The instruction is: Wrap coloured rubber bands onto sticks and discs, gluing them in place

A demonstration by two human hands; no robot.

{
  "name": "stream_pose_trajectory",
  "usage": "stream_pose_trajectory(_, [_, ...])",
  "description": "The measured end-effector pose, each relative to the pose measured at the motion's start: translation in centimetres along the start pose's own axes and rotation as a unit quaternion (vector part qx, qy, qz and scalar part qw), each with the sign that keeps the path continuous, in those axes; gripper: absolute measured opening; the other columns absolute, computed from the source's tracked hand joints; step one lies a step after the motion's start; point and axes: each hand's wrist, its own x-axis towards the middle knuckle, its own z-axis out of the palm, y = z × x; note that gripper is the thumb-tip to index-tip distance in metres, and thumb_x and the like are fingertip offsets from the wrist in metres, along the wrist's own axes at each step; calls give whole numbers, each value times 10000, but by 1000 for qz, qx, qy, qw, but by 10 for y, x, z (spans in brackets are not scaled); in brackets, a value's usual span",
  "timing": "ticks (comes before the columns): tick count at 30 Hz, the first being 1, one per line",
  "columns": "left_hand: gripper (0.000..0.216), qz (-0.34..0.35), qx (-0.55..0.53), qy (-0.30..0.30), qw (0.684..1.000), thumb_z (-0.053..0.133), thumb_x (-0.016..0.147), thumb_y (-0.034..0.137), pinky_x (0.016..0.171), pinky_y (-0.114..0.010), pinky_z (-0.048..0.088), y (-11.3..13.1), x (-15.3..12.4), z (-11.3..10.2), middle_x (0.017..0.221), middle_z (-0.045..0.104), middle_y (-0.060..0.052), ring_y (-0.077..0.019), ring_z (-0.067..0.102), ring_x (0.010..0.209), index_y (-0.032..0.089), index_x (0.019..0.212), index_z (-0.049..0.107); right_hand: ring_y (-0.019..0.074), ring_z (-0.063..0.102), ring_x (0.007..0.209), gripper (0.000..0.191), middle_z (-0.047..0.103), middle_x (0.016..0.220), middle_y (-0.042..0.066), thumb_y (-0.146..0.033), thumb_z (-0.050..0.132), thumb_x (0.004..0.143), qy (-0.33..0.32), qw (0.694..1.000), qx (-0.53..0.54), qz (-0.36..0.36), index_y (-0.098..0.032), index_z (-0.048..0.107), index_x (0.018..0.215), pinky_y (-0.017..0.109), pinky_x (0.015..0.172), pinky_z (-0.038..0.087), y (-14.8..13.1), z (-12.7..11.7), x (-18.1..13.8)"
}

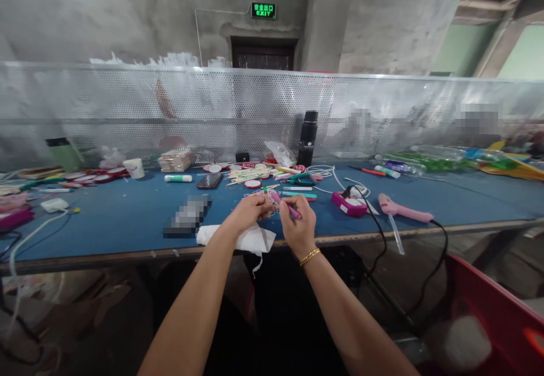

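Note:
My left hand (249,210) is closed in a pinch on a small colourful craft piece (268,198) with a green stick, held just above the blue table (127,217). My right hand (298,220), with a gold bracelet at the wrist, is closed around a pink pen (294,212) whose tip points at that piece. A white cloth (246,239) lies under my left wrist at the table's front edge.
A pink glue gun (402,210) with a black cord lies to the right, beside a pink box (349,204). Behind are wooden sticks (249,175), markers, red-white round badges, a phone (209,181), a black bottle (308,138), a paper cup (135,167) and a perforated screen. A red crate (501,319) stands low right.

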Motion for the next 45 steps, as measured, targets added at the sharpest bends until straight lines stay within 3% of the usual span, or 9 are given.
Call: stream_pose_trajectory(45, [366, 7, 2, -4, 1000, 636, 777, 464, 556, -260, 345, -2, 0, 0, 603, 502, 8, -102, 426, 552, 154, 611, 531, 164, 613, 739, 85, 639, 783, 16, -273, 566, 896, -2, 1000, 9, -11, -213, 599, 846, 296, 700, 467, 0, 0, -1])
